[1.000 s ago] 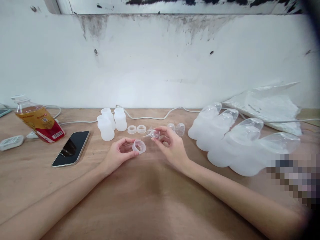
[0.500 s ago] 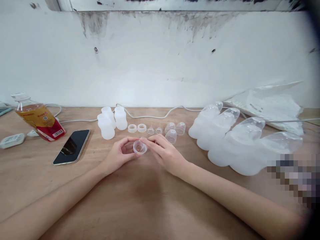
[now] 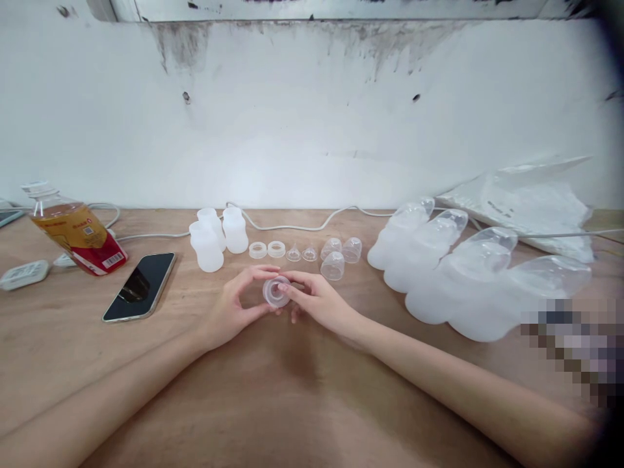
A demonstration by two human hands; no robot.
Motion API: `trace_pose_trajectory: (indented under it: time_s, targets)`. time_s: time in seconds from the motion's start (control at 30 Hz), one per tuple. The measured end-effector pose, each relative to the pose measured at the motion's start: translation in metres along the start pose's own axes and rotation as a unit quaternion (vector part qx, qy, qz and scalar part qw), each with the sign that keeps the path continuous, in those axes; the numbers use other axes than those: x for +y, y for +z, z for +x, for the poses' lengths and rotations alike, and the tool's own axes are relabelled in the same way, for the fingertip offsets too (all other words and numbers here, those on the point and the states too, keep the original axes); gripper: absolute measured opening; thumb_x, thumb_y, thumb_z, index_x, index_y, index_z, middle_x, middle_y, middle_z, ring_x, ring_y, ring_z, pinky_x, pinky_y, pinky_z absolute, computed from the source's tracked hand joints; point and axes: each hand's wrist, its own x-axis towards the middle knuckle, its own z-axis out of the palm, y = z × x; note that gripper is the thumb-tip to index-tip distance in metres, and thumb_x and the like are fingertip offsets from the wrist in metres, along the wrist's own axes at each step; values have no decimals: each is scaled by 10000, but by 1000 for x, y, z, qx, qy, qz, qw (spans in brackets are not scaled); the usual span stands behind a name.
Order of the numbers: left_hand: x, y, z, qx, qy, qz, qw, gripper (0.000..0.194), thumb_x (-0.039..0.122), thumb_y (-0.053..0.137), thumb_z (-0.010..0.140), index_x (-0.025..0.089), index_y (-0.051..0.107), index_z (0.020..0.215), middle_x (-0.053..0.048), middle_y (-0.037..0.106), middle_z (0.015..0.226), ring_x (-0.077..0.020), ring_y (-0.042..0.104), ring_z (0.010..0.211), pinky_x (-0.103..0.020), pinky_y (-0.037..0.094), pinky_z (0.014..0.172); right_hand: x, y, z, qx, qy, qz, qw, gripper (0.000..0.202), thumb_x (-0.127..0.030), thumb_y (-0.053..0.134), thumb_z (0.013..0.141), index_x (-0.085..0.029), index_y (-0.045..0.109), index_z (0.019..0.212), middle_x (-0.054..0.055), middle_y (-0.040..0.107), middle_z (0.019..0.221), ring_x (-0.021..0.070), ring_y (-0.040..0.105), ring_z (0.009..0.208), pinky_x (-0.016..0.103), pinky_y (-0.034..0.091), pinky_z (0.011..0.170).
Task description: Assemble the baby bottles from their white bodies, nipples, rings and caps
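Between my two hands is a translucent baby bottle collar (image 3: 270, 296) with what looks like a clear nipple set in it. My left hand (image 3: 233, 311) pinches the collar's left side between thumb and fingers. With its thumb over the opening, my right hand (image 3: 322, 300) grips the right side, its fingertips partly hidden beneath. Just beyond stand two loose collars (image 3: 258, 250), two clear nipples (image 3: 309, 253) and three clear dome caps (image 3: 333, 266). Three frosted white bottle bodies (image 3: 210, 250) stand farther left.
Several capped frosted bottles (image 3: 433, 286) crowd the right side, before a clear plastic bag (image 3: 526, 201). Left of my hands lie a phone (image 3: 140, 286), a drink bottle (image 3: 80, 234) and a small white case (image 3: 24, 275). A white cable (image 3: 302, 229) runs along the wall.
The collar has turned to face upward and shifted slightly right and nearer. My right thumb has moved over its opening, with the fingers curling underneath.
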Motion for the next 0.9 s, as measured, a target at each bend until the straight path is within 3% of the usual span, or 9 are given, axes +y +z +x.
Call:
trace_pose_trajectory:
  time_s: [0.1,0.2,0.4,0.63,0.8,0.9]
  targets:
    - [9,3,-1,-15,-18,34,999,341,243,614,738,221,504,1060,-68,470,1207,-210,467,1105,-359,380,945,1,2,-1,43,-4,-28,999,283,-318,483,810,-155,576,1022,54,594,887,93,564,558,192,466,403]
    - [12,11,0,17,-87,-24,996,221,312,530,795,195,493,978,-57,568,988,-172,597,845,-302,498,734,2,4,-4,78,-14,-77,994,239,-311,495,801,-172,601,965,54,556,903,101,583,584,172,448,362]
    - [9,19,2,65,-147,-37,986,149,321,526,788,174,516,808,-19,622,776,-159,623,712,-256,509,613,6,10,-5,125,-98,-212,964,141,-225,457,818,-178,583,859,37,502,821,94,532,610,189,461,426]
    - [8,23,1,66,-133,-34,988,76,247,511,778,177,486,791,-4,588,763,-137,604,696,-240,504,598,12,11,-4,135,-168,-313,925,95,-109,424,787,-164,500,782,23,458,752,107,473,611,228,434,521]
    - [5,21,-2,40,-80,15,996,45,208,483,792,190,450,816,6,563,792,-120,598,720,-243,513,661,15,6,-7,111,-215,-343,907,183,-116,387,825,-185,508,944,55,446,872,133,492,745,257,451,625]
    - [0,17,-3,41,-67,73,994,44,201,509,774,197,481,808,9,585,815,-132,587,752,-273,492,717,15,4,-9,81,-206,-331,917,258,-98,430,790,-206,495,1015,69,431,966,124,499,757,251,466,625]
